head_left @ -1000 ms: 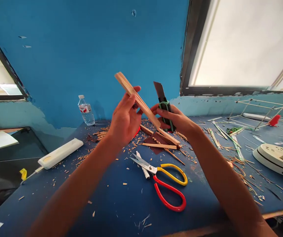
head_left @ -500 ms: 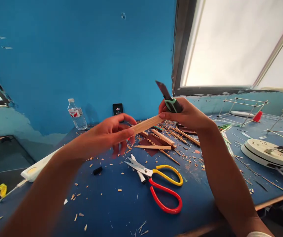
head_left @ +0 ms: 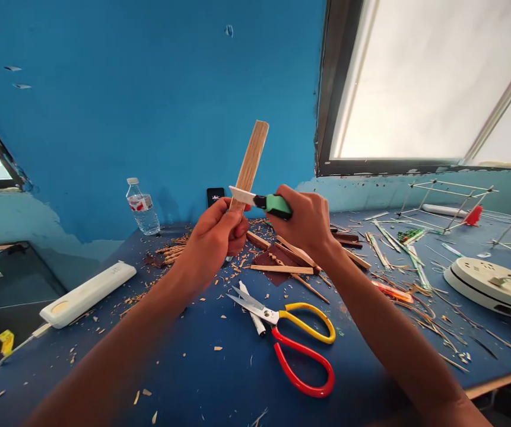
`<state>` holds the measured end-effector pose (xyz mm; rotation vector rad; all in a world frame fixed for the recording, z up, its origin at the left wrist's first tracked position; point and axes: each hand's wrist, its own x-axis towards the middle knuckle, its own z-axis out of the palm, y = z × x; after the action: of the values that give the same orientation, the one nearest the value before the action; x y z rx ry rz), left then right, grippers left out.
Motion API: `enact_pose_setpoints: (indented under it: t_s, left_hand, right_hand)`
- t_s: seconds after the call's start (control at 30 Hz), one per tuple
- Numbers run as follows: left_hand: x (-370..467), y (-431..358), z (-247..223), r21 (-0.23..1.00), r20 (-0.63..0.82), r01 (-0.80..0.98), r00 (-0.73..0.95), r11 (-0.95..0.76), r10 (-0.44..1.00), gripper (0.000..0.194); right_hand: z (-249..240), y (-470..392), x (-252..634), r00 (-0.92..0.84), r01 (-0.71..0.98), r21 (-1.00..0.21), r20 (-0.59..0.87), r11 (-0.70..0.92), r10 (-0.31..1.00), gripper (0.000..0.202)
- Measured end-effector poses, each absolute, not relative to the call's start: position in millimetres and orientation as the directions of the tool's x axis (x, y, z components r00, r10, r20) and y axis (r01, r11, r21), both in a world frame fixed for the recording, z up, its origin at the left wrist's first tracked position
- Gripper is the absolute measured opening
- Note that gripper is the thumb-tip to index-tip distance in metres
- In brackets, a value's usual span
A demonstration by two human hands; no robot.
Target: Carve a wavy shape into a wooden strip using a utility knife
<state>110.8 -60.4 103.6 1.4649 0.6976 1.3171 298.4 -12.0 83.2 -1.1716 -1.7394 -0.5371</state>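
Held above the red-and-yellow-handled metal scissors (head_left: 269, 315): a flat brown wooden strip (head_left: 254, 153), left hand (head_left: 218, 234) closed round its base, right hand (head_left: 306, 219) clenching a green-and-black utility knife (head_left: 278, 206), best stroked shallowly, away from the left hand.

left hand (head_left: 215, 234) grips wooden strip (head_left: 253, 157) | right hand (head_left: 304, 219) holds cutter (head_left: 278, 206), blade (head_left: 242, 196) across strip | scissors (head_left: 274, 317) on table (head_left: 202, 379)

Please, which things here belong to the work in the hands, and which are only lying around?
In the work:
wood strip, in the left hand
knife, in the right hand

Only around:
scissors
water bottle
phone
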Motion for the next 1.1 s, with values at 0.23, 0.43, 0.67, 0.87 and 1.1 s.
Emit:
enact_pose_setpoints:
  t_s: [0.23,0.43,0.67,0.87,1.1]
  left_hand:
    - [113,-57,98,0.919,0.371,-0.231,0.235,-0.32,0.898,0.013]
    - [115,-53,90,0.914,0.382,-0.243,0.241,-0.325,0.892,0.016]
    - [134,-42,84,0.924,0.319,-0.264,0.127,-0.278,0.939,0.02]
    - [138,-79,66,0.98,0.151,-0.166,0.24,-0.113,0.959,0.019]
    - [113,-69,76,0.971,0.177,-0.194,0.189,-0.14,0.966,0.015]
  right_hand:
    - [79,-13,289,-0.118,0.908,-0.119,0.848,0.403,0.516,0.017]
    - [77,-11,292,-0.121,0.918,-0.136,0.798,0.372,0.59,0.01]
    - [75,20,292,-0.027,0.946,-0.214,0.695,0.242,0.718,0.011]
    - [99,71,352,0.315,0.888,-0.458,0.528,-0.048,0.788,0.033]
    - [83,54,372,0.159,0.893,-0.421,0.625,0.159,0.764,0.03]
